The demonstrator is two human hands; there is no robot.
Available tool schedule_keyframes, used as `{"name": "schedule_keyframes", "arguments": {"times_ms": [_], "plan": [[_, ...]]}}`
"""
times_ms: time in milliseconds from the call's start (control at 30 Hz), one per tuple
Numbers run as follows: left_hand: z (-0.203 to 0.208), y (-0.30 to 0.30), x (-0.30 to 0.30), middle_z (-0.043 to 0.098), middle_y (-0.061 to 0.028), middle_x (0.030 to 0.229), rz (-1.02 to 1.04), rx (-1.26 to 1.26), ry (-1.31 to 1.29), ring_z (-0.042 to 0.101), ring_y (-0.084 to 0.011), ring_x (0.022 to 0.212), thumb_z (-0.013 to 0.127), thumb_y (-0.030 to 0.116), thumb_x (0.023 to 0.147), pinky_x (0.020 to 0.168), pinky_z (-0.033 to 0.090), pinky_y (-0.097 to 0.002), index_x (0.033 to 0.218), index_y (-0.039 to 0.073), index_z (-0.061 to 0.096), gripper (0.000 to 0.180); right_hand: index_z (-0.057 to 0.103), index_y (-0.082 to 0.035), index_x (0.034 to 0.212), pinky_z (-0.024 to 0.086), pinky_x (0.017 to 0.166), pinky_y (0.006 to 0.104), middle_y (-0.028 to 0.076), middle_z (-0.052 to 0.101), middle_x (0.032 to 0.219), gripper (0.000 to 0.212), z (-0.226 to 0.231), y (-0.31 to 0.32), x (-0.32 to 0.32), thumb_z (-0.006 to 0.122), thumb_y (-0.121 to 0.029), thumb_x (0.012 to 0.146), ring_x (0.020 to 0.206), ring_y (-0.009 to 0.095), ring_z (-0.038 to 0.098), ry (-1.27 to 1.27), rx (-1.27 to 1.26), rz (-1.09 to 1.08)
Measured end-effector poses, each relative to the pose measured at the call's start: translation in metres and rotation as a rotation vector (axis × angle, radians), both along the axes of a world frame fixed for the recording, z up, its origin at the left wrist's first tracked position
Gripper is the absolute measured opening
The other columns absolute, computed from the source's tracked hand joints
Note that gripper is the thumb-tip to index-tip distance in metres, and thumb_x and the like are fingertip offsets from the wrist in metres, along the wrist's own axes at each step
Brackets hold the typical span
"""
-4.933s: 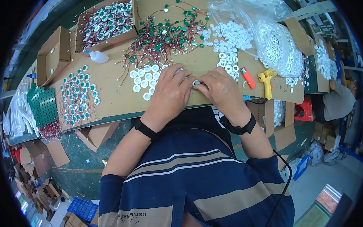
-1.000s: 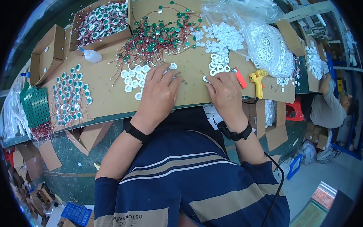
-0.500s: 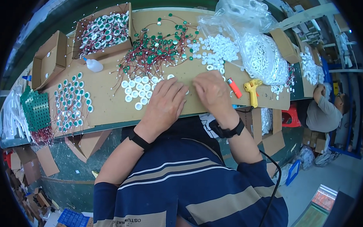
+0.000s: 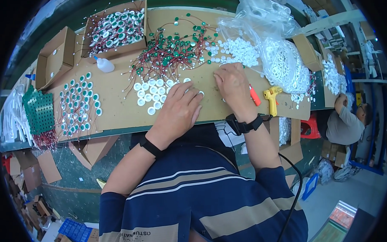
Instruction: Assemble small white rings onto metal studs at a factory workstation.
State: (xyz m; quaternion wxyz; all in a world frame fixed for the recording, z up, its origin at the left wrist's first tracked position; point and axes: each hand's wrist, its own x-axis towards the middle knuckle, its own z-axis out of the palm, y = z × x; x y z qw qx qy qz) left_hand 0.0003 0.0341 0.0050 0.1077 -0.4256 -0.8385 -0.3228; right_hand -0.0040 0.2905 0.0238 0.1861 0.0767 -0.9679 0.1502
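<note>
My left hand [image 4: 178, 111] lies palm down on the cardboard-covered table, its fingers stretched out over the right end of a cluster of white ring-shaped caps [image 4: 152, 97]. One white cap [image 4: 201, 93] shows by its fingertips. Farther off and to the right, my right hand [image 4: 234, 86] is closed with fingers curled down, beside a pile of small white discs [image 4: 238, 50]. What it pinches, if anything, is hidden. Beyond the caps lies a tangle of green discs with red wires [image 4: 174, 50].
A yellow glue gun [image 4: 272, 98] and red lighter [image 4: 255, 96] lie right of my right hand. A bag of white rings [image 4: 285, 66] sits behind them. At left are wired discs [image 4: 79, 102], a white bottle [image 4: 105, 65] and a filled cardboard box [image 4: 145, 23]. Another person [image 4: 347, 122] sits far right.
My right hand has moved away from my left hand, farther forward toward the white discs. My left hand stays near the caps. The whole view has shifted slightly.
</note>
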Motion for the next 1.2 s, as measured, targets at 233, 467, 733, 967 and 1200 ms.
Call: {"name": "schedule_keyframes", "arguments": {"times_ms": [233, 467, 733, 967, 1200], "plan": [[0.005, 0.000, 0.000, 0.077, -0.0151, 0.138, 0.004, -0.011, -0.030, 0.063, -0.0393, 0.150, 0.084, 0.013, 0.101, 0.131, 0.047, -0.0555, 0.135, 0.002, 0.082, 0.036, 0.091, -0.006, 0.111, 0.063, 0.100, 0.0465, 0.009, 0.081, 0.113, 0.017, 0.000, 0.002, -0.002, 0.090, -0.004, 0.094, 0.114, 0.035, 0.073, 0.066, 0.051, -0.118], [0.000, -0.001, 0.001, 0.076, -0.0148, 0.138, 0.029, 0.016, -0.040, 0.063, -0.0399, 0.150, 0.086, 0.012, 0.099, 0.130, 0.047, -0.0561, 0.133, 0.003, 0.082, 0.036, 0.090, -0.006, 0.111, 0.063, 0.101, 0.0462, 0.010, 0.082, 0.114, 0.017, 0.006, 0.000, 0.010, 0.092, -0.004, 0.094, 0.116, 0.035, 0.073, -0.031, -0.018, 0.037], [0.000, -0.001, 0.000, 0.076, -0.0143, 0.138, 0.091, 0.030, -0.041, 0.062, -0.0405, 0.149, 0.088, 0.012, 0.096, 0.130, 0.046, -0.0570, 0.134, 0.004, 0.081, 0.039, 0.089, -0.006, 0.112, 0.063, 0.102, 0.0463, 0.010, 0.084, 0.116, 0.018, 0.009, -0.007, 0.025, 0.092, -0.005, 0.094, 0.117, 0.035, 0.073, -0.119, -0.124, 0.088], [0.000, 0.000, 0.001, 0.077, -0.0134, 0.138, 0.132, 0.034, -0.018, 0.064, -0.0413, 0.147, 0.090, 0.010, 0.092, 0.126, 0.050, -0.0572, 0.134, 0.003, 0.082, 0.043, 0.089, -0.006, 0.113, 0.062, 0.102, 0.0466, 0.011, 0.083, 0.114, 0.020, 0.008, -0.008, 0.024, 0.091, -0.006, 0.094, 0.115, 0.036, 0.073, -0.115, -0.090, 0.102], [0.001, 0.000, 0.001, 0.078, -0.0136, 0.139, 0.142, 0.028, -0.024, 0.065, -0.0420, 0.146, 0.091, 0.009, 0.091, 0.125, 0.051, -0.0573, 0.132, 0.001, 0.083, 0.043, 0.090, -0.006, 0.117, 0.062, 0.102, 0.0472, 0.011, 0.083, 0.113, 0.021, 0.013, -0.015, 0.026, 0.089, -0.004, 0.095, 0.114, 0.036, 0.073, -0.099, -0.086, 0.110]]}}
